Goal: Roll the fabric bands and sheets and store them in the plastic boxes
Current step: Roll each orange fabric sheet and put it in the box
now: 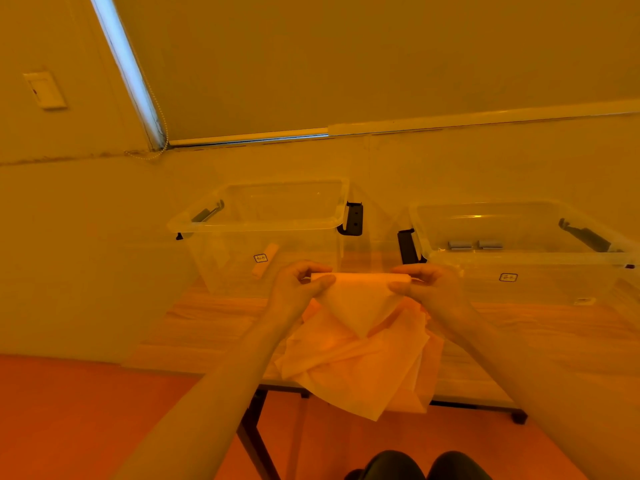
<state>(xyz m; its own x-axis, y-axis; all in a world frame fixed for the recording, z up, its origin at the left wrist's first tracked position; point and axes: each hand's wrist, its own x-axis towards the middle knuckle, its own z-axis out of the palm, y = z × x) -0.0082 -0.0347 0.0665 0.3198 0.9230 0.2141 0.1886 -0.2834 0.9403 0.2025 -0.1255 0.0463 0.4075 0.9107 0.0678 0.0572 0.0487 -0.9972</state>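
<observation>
A pale sheet [360, 299] is held up in the air between both hands, its top edge wound into a narrow roll that runs from one grip to the other. Below the roll the loose part hangs down and narrows to a point. The left hand [298, 284] pinches the roll's left end, thumb in front and fingers curled behind; the right hand [429, 284] closes on the right end in the same way. A thin strip of the fabric sticks out past each grip.

Directly under the hands lies a loose pile [360, 362] of more sheets, overlapping at angles and spilling over the near edge of the table [207, 327].

Beyond the left hand stands a clear box [263, 223], lid off, with a small pale roll [265, 259] leaning inside it. Beyond the right hand stands a second clear box [519, 258], also open, with two small grey rolls [474, 244] lying side by side inside. Both boxes have dark latches at their ends. The boxes stand apart, with a gap between them behind the held roll.
</observation>
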